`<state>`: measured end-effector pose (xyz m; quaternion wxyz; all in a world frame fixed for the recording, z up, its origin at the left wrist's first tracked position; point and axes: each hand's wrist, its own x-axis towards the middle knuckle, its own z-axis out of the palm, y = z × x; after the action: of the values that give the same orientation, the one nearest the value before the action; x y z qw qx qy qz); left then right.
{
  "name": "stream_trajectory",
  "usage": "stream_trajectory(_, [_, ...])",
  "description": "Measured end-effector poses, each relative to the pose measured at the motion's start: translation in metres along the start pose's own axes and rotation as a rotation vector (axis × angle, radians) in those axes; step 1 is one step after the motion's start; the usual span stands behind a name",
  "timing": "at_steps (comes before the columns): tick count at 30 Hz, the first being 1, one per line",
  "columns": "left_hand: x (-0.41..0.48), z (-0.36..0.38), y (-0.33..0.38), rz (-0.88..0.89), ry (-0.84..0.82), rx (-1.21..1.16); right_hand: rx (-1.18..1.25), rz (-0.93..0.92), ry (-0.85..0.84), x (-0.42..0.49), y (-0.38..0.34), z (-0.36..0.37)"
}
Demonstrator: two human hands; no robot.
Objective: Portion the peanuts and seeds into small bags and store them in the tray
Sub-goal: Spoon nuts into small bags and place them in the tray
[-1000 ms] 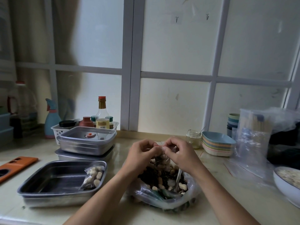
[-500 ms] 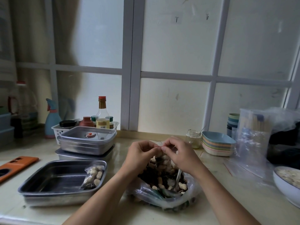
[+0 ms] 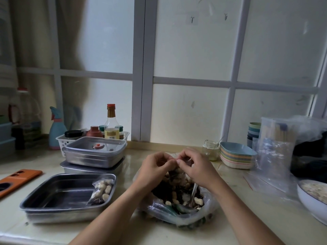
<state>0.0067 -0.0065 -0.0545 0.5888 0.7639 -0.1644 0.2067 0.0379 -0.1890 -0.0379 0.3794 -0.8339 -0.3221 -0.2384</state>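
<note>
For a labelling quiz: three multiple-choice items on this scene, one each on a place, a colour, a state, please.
1. What do the left hand and right hand do? A) rest flat B) pinch the top of a small bag C) hang idle
2. What colour is the top dish of the stack? A) blue B) red C) black
3. Where does the filled bag lie? A) on that stack B) in the right hand C) in the open steel tray
Key: B, fingertips meet on the plastic; A, its blue rim shows; C, it lies at the tray's right end.
</note>
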Motion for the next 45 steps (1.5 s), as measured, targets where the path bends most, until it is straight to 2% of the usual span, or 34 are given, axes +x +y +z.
stream_trajectory(6, [0.003, -0.003, -0.005, -0.022, 0.067, -0.095, 0.083, 0.04, 0.016, 0.001, 0.0, -0.001])
stream_trajectory(12, [0.005, -0.002, -0.007, -0.028, 0.083, -0.096, 0.021, 0.017, -0.003, 0.001, 0.002, -0.002])
stream_trajectory(18, [0.007, -0.003, -0.01, -0.045, 0.131, -0.103, 0.109, 0.081, 0.01, 0.002, 0.004, -0.005])
stream_trajectory(24, [0.008, -0.005, -0.012, -0.073, 0.175, -0.102, 0.069, 0.085, 0.032, 0.005, 0.011, -0.005])
stream_trajectory(30, [0.004, -0.005, -0.01, -0.046, 0.137, -0.074, 0.114, 0.106, -0.002, 0.004, 0.013, -0.006])
stream_trajectory(33, [-0.003, -0.003, -0.004, -0.04, 0.023, -0.083, 0.187, 0.108, 0.007, 0.002, 0.01, -0.004])
stream_trajectory(36, [-0.012, -0.001, 0.004, -0.033, -0.087, -0.095, 0.222, 0.134, 0.106, 0.003, 0.003, -0.006])
stream_trajectory(40, [-0.018, 0.001, 0.018, 0.045, -0.071, -0.038, 0.164, 0.129, 0.181, 0.003, -0.008, -0.009])
stream_trajectory(45, [-0.031, -0.006, 0.032, 0.011, -0.059, -0.002, 0.127, 0.158, 0.167, -0.006, -0.025, -0.011])
